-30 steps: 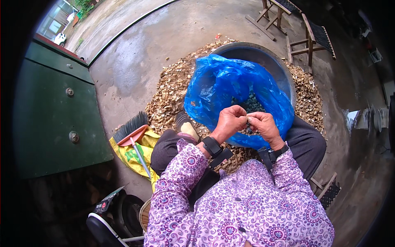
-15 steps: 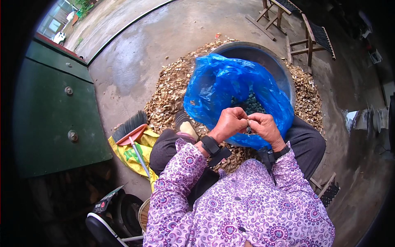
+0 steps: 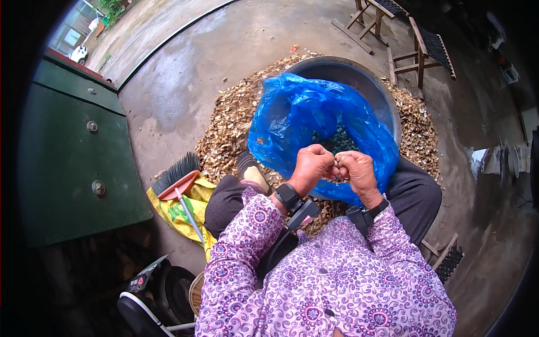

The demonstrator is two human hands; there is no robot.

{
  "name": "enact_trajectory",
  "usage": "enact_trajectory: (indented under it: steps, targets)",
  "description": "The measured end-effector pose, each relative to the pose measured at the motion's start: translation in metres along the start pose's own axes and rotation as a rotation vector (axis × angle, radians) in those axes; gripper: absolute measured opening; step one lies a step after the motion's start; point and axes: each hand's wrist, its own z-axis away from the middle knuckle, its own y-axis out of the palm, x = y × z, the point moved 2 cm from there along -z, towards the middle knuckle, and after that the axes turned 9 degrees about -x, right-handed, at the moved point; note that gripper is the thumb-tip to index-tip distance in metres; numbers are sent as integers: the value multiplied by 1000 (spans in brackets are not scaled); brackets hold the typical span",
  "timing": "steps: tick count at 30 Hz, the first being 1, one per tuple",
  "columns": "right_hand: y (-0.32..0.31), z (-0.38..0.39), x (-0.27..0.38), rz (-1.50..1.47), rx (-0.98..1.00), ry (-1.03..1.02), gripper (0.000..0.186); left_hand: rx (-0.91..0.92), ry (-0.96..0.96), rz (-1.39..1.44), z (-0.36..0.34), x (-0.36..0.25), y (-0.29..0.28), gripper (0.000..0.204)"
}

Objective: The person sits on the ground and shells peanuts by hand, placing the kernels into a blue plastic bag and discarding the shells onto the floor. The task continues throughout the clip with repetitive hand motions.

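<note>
My left hand [image 3: 313, 167] and my right hand [image 3: 359, 171] meet fingertip to fingertip above the near edge of a blue plastic bag [image 3: 275, 121]. Both are closed in a pinch, thumbs and forefingers together, and whatever lies between them is too small and too covered to name. Inside the open bag, many small lumps [image 3: 340, 140] look bluish-dark. The bag rests in a wide grey metal basin [image 3: 377, 94], its near side between my knees.
Broken light-brown shells [image 3: 224, 132] are heaped on the floor around the basin. At left, a broom [image 3: 178, 184] lies on a yellow sack [image 3: 168, 208] near a dark green cabinet [image 3: 73, 163]. Wooden folding stools [image 3: 420, 59] stand at the far right.
Both hands stay together over the bag; their fingers have closed in tighter, and the right hand has turned slightly more upright. The whole view has shifted a little.
</note>
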Motion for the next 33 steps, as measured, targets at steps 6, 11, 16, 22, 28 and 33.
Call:
enact_trajectory:
  steps: [6,11,16,22,28,33]
  targets:
    - [-13,-15,-2,361,-1,-126,12,-76,93,-58,-6,-7,-5,1]
    - [-20,-16,8,99,54,33,13,-91,171,-135,-6,-6,-3,3]
    - [-12,-10,8,-150,204,179,13,98,448,-455,-4,-1,9,11]
    - [-53,-23,24,-254,42,-10,12,109,377,-351,-9,4,11,18]
    - [-90,-35,40,-763,67,-56,29,65,308,-429,-12,6,4,19]
    - [-56,-49,-30,769,169,-279,32,288,369,-983,-11,17,7,27]
